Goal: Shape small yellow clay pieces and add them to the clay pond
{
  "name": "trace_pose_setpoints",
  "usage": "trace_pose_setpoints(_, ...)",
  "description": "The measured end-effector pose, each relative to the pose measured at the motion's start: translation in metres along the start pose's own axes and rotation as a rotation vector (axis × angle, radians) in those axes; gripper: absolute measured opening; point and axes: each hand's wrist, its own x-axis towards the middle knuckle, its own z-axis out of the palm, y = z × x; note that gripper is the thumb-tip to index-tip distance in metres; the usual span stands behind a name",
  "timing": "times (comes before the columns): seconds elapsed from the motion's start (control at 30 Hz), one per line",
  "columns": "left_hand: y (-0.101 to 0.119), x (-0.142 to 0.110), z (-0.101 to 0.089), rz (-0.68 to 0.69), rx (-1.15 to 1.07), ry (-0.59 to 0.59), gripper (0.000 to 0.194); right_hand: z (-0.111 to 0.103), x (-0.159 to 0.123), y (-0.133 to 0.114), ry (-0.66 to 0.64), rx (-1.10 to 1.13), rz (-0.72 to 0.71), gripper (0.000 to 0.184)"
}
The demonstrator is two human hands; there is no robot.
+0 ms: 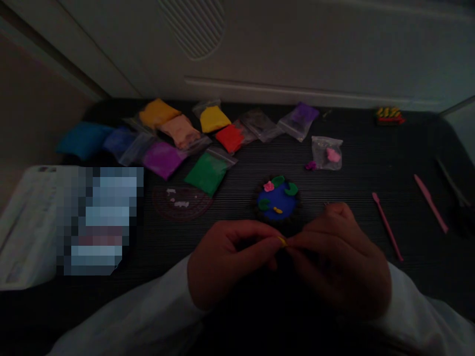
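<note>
Between the fingertips of both hands is a small piece of yellow clay (282, 241). My left hand (237, 257) pinches it from the left with thumb and forefinger. From the right, my right hand (341, 262) pinches the same piece; a thin metal-looking tip, its kind unclear, shows above the curled fingers. Just beyond the hands lies a round clay pond (256, 190) with a dark beaded rim and blue middle. On it are green lily pads (291, 189), a pink flower (268, 186) and a small yellow clay piece (277, 210).
Bags of coloured clay, among them green (208, 173), purple (163, 159) and yellow (214, 118), lie behind. A protractor (159, 207) with white bits is left, near a lit, blurred-out screen (107, 217). Pink modelling tools (388, 227) and scissors (460, 198) lie right.
</note>
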Motion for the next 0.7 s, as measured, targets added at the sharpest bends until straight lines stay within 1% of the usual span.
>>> trace_pose_setpoints(0.17,-0.0002,0.0007,0.0003,0.023,-0.003,0.009,0.012,0.0012,-0.0015,0.0026,-0.009,-0.004,-0.009,0.015)
trace_pose_setpoints(0.5,-0.0012,0.0002,0.0004,0.003,-0.085,-0.011,0.006,0.0002,-0.0036,0.003,-0.035,0.011,-0.025,0.011)
trace_pose_setpoints(0.7,-0.0043,0.0013,-0.0018,0.021,-0.143,0.003,0.006,-0.003,-0.0008,-0.0005,-0.005,0.058,-0.023,0.009)
